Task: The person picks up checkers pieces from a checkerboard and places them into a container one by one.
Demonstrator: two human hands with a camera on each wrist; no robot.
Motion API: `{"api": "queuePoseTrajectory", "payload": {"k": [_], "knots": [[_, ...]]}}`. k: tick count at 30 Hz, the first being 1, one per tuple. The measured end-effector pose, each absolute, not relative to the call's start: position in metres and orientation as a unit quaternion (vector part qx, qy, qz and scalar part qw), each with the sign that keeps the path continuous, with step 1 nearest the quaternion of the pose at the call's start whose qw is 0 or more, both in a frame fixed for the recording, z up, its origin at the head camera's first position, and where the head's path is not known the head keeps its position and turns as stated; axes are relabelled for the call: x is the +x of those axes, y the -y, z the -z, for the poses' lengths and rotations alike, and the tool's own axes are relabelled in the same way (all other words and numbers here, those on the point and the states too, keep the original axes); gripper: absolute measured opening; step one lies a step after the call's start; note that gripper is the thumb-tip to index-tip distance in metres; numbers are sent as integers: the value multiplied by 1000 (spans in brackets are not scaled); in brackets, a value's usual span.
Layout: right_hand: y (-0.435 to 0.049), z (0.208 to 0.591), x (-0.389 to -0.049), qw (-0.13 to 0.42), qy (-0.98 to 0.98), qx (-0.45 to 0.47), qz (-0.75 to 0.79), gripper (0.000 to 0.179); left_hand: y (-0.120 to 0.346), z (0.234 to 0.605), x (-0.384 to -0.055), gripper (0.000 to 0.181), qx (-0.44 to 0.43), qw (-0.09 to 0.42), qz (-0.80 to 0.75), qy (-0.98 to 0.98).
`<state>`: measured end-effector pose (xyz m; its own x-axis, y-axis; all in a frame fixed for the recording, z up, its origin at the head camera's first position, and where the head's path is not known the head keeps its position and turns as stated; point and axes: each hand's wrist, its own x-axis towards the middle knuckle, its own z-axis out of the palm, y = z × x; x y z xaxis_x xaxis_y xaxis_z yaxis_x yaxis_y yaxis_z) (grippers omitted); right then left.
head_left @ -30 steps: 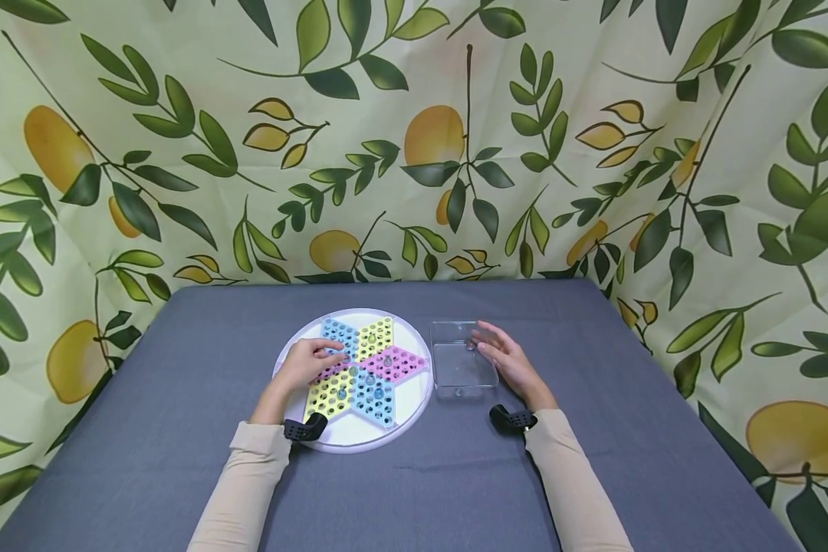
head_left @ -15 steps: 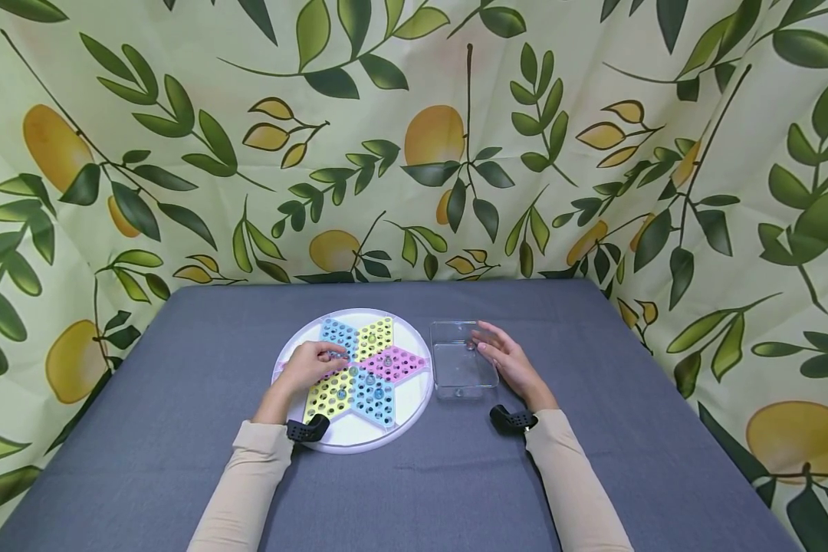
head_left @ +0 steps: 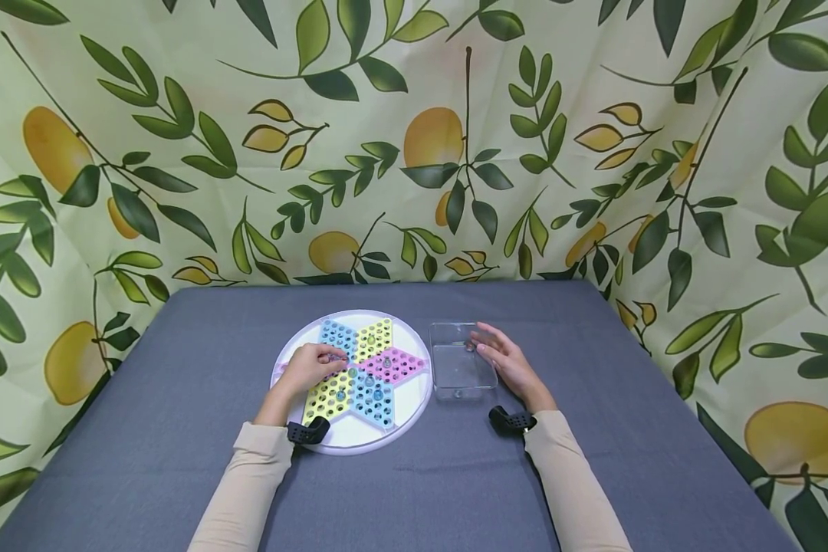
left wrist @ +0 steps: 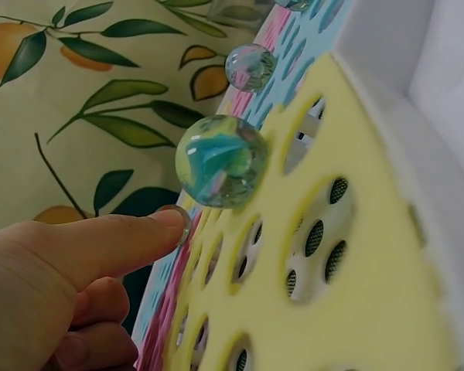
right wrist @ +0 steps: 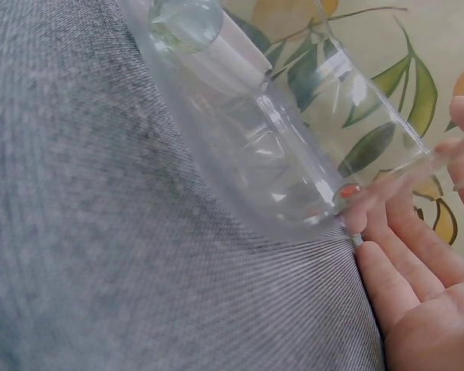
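In the head view my left hand (head_left: 309, 366) is over the left side of a round white Chinese checkers board (head_left: 411, 395). Its fingertips pinch a clear marble (left wrist: 185, 224) at the board's surface in the left wrist view. Just beside that, a marble with a blue swirl (left wrist: 221, 161) sits in a yellow section. My right hand (head_left: 513, 364) rests against the right side of a clear plastic box (head_left: 464, 387), its fingers extended and touching the wall. A marble with a red spot (right wrist: 346, 195) shows in the box corner near those fingers.
Several marbles sit in the board's holes, one of them a blue marble (head_left: 377, 394). Another marble (right wrist: 187, 23) lies at the box's near end. A grey cloth (head_left: 421, 491) covers the table, and a leaf-printed curtain (head_left: 372, 192) stands behind it.
My left hand has shifted slightly right and its fingers have drawn in over the board. The right hand and the box stay in place.
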<state>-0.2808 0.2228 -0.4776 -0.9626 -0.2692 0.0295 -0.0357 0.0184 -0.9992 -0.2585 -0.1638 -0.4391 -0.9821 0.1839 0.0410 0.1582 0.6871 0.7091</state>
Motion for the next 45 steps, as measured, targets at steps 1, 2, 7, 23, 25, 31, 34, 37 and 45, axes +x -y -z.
{"api": "queuePoseTrajectory", "payload": {"k": [1, 2, 7, 23, 25, 31, 34, 37, 45], "knots": [[-223, 478, -281, 84, -707, -107, 694, 59, 164, 439, -258, 22, 94, 16, -385, -918], [-223, 478, -281, 83, -706, -108, 695, 59, 164, 439, -258, 22, 95, 15, -386, -918], [-222, 478, -279, 84, -708, -112, 692, 60, 164, 439, -258, 22, 98, 6, -391, -915], [-223, 477, -280, 84, -704, -121, 695, 60, 156, 429, -256, 26, 101, 18, -435, -894], [-223, 477, -279, 82, -704, -124, 695, 60, 154, 428, -255, 27, 105, 20, -441, -891], [-223, 477, -280, 80, -705, -125, 694, 60, 150, 422, -253, 28, 103, 30, -457, -883], [-223, 476, -279, 82, -708, -123, 690, 61, 147, 421, -252, 28, 100, 37, -463, -880], [-223, 476, -279, 84, -712, -122, 687, 61, 146, 420, -252, 26, 102, 39, -465, -879], [-223, 476, -279, 86, -710, -119, 689, 60, 141, 418, -248, 25, 112, 38, -474, -873]]}}
